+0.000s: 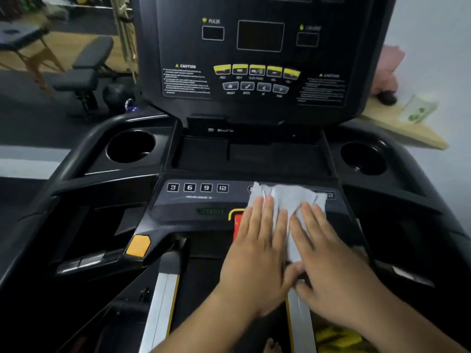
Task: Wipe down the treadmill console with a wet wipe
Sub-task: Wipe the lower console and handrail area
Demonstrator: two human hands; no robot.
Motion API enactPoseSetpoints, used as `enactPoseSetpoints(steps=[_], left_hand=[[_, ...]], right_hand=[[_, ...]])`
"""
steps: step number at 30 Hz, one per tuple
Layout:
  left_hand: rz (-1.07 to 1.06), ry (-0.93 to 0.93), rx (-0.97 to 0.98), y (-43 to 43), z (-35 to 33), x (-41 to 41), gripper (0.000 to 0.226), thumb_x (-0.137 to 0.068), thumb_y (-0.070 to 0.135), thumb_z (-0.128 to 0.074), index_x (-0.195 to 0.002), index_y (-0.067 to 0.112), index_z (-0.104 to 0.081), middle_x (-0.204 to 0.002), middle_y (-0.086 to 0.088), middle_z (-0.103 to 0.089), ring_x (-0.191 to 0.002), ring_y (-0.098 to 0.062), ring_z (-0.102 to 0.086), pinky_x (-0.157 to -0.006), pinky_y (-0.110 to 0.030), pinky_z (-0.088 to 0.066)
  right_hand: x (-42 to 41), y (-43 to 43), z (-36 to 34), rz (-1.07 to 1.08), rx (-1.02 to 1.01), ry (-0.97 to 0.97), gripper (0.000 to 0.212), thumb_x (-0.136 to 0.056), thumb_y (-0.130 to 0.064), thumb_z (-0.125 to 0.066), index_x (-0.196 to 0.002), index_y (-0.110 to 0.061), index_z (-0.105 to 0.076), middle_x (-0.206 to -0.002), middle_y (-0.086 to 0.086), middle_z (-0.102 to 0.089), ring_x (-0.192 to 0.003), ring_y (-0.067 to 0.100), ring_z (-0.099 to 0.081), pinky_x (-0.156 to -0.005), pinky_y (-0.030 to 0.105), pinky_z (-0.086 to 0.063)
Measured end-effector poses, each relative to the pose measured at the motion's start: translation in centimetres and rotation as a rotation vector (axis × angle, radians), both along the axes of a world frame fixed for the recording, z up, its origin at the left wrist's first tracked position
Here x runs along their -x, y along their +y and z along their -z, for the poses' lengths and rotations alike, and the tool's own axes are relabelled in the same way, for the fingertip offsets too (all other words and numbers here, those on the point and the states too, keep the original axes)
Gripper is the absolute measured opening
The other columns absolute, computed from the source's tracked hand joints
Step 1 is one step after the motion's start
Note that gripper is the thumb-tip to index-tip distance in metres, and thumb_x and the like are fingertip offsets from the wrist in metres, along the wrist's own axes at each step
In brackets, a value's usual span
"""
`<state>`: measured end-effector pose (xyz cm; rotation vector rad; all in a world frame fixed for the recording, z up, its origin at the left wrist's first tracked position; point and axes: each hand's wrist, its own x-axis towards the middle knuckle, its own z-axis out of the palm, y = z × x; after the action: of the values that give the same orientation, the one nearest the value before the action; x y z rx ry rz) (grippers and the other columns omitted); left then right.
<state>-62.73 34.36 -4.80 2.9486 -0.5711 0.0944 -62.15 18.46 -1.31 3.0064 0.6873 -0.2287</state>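
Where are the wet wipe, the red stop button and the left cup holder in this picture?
wet wipe [290,197]: head view, on its bare upper part above the fingers.
red stop button [238,221]: head view, on its visible left strip.
left cup holder [130,147]: head view, on its dark inside.

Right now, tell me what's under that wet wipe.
The wet wipe lies flat on the lower button panel under both hands. It covers the right-hand number buttons; only a "2" and part of the red stop button show.
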Motion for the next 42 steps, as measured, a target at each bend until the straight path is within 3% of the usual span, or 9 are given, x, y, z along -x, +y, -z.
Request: enactPoseSetpoints(steps=[4,10,15,21,27,31,33,35,42], left_hand=[[0.061,-0.093,-0.199,-1.1,0.2,-0.8,0.073,-0.098,0.028,-0.019,-0.144,-0.008,0.024,-0.153,-0.032,0.026,-0.140,-0.046,0.029,-0.117,-0.054,0.011],[0.193,-0.005,-0.321,-1.1,-1.8,-4.9,0.089,-0.095,0.021,-0.036,-0.139,-0.001,0.038,-0.149,-0.025,0.040,-0.137,-0.040,0.038,-0.118,-0.052,0.012],[0.220,0.053,-0.370,-1.4,-2.4,-4.6,0.075,-0.088,0.016,-0.014,-0.139,-0.002,0.037,-0.146,-0.026,0.043,-0.135,-0.043,0.040,-0.117,-0.054,0.011],[0.255,0.089,-0.358,-3.9,-3.1,-5.8,0.092,-0.093,0.030,-0.040,-0.143,-0.001,0.032,-0.149,-0.024,0.040,-0.137,-0.039,0.039,-0.118,-0.052,0.012],[0.235,0.062,-0.298,-5.6,-1.6,-1.9,0.079,-0.092,0.036,-0.014,-0.143,-0.007,0.028,-0.146,-0.032,0.039,-0.135,-0.044,0.039,-0.116,-0.056,0.015],[0.271,-0.019,-0.233,-6.6,-0.1,-1.4,0.077,-0.090,0.034,-0.022,-0.151,-0.006,0.004,-0.156,-0.033,0.014,-0.144,-0.048,0.019,-0.118,-0.059,0.004],[0.289,-0.018,-0.287,-7.8,-0.5,-3.1,0.087,-0.096,0.041,-0.031,-0.145,-0.006,0.025,-0.150,-0.031,0.034,-0.137,-0.046,0.035,-0.116,-0.056,0.014],[0.294,-0.035,-0.314,-9.2,-1.7,-5.0,0.098,-0.094,0.046,-0.039,-0.143,-0.005,0.029,-0.148,-0.030,0.038,-0.137,-0.044,0.036,-0.117,-0.053,0.014],[0.335,-0.059,-0.245,-8.3,-0.8,-4.0,0.079,-0.094,0.027,-0.034,-0.150,-0.002,0.015,-0.157,-0.027,0.020,-0.146,-0.040,0.019,-0.121,-0.048,0.004]], right_hand=[[0.5,-3.3,0.9,0.082,0.014,-0.021,0.116,-0.056,-0.052,-0.081,-0.148,-0.005,-0.029,-0.156,0.018,-0.025,-0.145,0.032,-0.019,-0.102,0.036,-0.029],[-2.3,-4.3,0.1,0.104,-0.044,-0.080,0.104,-0.089,-0.052,-0.053,-0.147,-0.012,0.024,-0.152,0.010,0.035,-0.140,0.024,0.033,-0.103,0.031,0.022],[1.4,-5.7,1.8,0.112,-0.022,-0.033,0.115,-0.061,-0.055,-0.073,-0.149,-0.001,-0.024,-0.158,0.021,-0.016,-0.146,0.034,-0.013,-0.109,0.042,-0.022],[-2.5,-5.1,0.4,0.114,-0.147,-0.047,0.104,-0.086,-0.054,-0.053,-0.149,-0.011,0.019,-0.154,0.009,0.034,-0.138,0.020,0.038,-0.108,0.026,0.004],[-0.2,-6.4,1.5,0.083,-0.134,-0.023,0.104,-0.080,-0.057,-0.053,-0.152,-0.009,0.006,-0.157,0.008,0.025,-0.143,0.021,0.030,-0.116,0.035,-0.015],[2.1,-8.5,0.5,0.155,-0.286,0.117,0.101,-0.086,-0.063,-0.048,-0.146,-0.027,0.025,-0.151,-0.008,0.041,-0.143,-0.001,0.006,-0.094,0.002,-0.019],[-0.2,-8.7,0.0,0.235,-0.363,0.189,0.103,-0.082,-0.056,-0.058,-0.151,-0.031,0.014,-0.162,-0.007,0.003,-0.127,-0.001,-0.039,-0.089,0.008,-0.038],[-3.0,-8.9,-0.1,0.293,-0.574,0.254,0.093,-0.075,-0.043,-0.067,-0.148,-0.034,-0.010,-0.133,-0.007,-0.051,-0.098,0.005,-0.060,-0.079,0.029,-0.054],[-1.0,-9.1,0.9,0.404,-0.550,0.274,0.091,-0.078,-0.039,-0.067,-0.149,-0.034,-0.011,-0.110,-0.016,-0.052,-0.090,0.003,-0.057,-0.077,0.021,-0.052]])
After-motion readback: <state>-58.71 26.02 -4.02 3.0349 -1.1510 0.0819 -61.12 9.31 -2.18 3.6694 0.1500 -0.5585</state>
